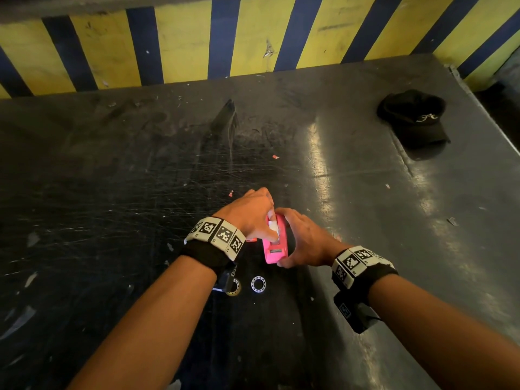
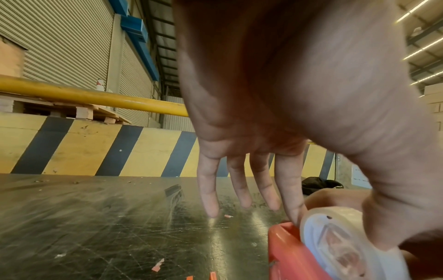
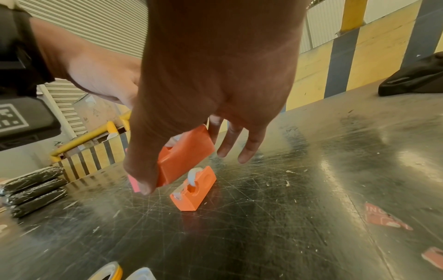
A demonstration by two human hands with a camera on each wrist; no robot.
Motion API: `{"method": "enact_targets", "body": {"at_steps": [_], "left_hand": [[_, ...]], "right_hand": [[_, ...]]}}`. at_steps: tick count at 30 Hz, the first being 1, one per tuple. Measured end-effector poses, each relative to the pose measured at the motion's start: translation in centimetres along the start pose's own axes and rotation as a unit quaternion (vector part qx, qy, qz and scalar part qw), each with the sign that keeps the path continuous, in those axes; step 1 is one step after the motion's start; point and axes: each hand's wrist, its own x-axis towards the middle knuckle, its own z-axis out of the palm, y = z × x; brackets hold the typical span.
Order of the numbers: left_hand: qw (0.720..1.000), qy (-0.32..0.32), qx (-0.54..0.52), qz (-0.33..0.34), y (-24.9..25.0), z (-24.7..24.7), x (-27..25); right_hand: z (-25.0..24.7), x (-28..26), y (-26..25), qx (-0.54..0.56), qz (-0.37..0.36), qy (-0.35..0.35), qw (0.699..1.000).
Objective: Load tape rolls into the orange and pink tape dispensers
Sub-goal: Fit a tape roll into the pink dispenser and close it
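My right hand [image 1: 298, 237] grips the pink tape dispenser [image 1: 277, 246] just above the dark table [image 1: 112, 192]. My left hand [image 1: 261, 218] pinches a clear tape roll [image 2: 335, 238] between thumb and forefinger at the dispenser's open top; the other fingers [image 2: 239, 185] hang straight. In both wrist views this dispenser [image 3: 187, 153] looks orange-red. The orange dispenser [image 3: 194, 189] stands on the table below my right hand [image 3: 215, 75], with a tape roll in it. In the head view my left hand hides nearly all of it.
Two loose tape rolls [image 1: 258, 284] lie on the table near my left wrist. A black cap [image 1: 413, 119] sits at the far right. A yellow and blue striped wall [image 1: 253, 38] borders the back. Black wrapped bundles [image 3: 36, 189] lie to the left.
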Motion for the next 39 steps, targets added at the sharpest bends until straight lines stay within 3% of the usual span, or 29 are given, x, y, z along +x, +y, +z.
{"method": "enact_targets", "body": {"at_steps": [8, 39], "left_hand": [[0.999, 0.002, -0.035, -0.008, -0.2, 0.3, 0.0], [0.997, -0.003, -0.078, -0.018, -0.8, 0.5, -0.5]], "right_hand": [[0.1, -0.4, 0.0, 0.063, 0.011, 0.007, 0.998], [0.6, -0.5, -0.1, 0.064, -0.009, 0.010, 0.998]]}}
